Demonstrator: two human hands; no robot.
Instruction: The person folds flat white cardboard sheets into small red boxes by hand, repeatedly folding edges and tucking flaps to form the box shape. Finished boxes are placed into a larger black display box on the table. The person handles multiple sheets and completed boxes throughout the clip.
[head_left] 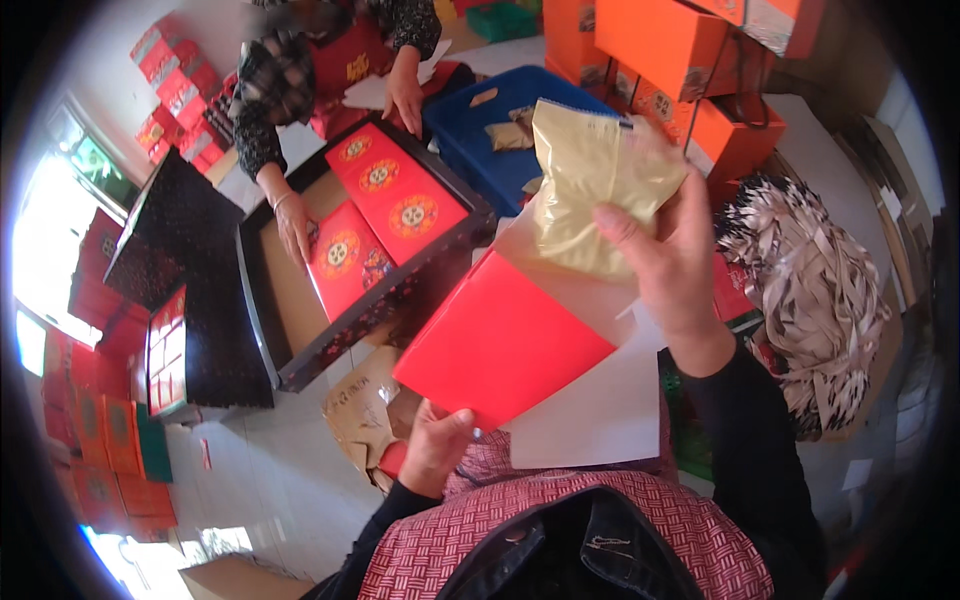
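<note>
Head view, looking down: my left hand (432, 450) grips the near corner of a red box (500, 340). Above its open end, my right hand (665, 255) pinches a gold pouch (590, 185), not yet inside. Beyond, another person's hands arrange red packets in a black tray (300, 370).

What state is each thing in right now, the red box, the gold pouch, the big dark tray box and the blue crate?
Red box: open at its upper end, tilted, gripped at its lower corner by the left hand.
Gold pouch: held by the right hand at the box's mouth, mostly outside.
Dark tray box: lid off, partly filled with red packets, another person's hands inside.
Blue crate: open.
</note>
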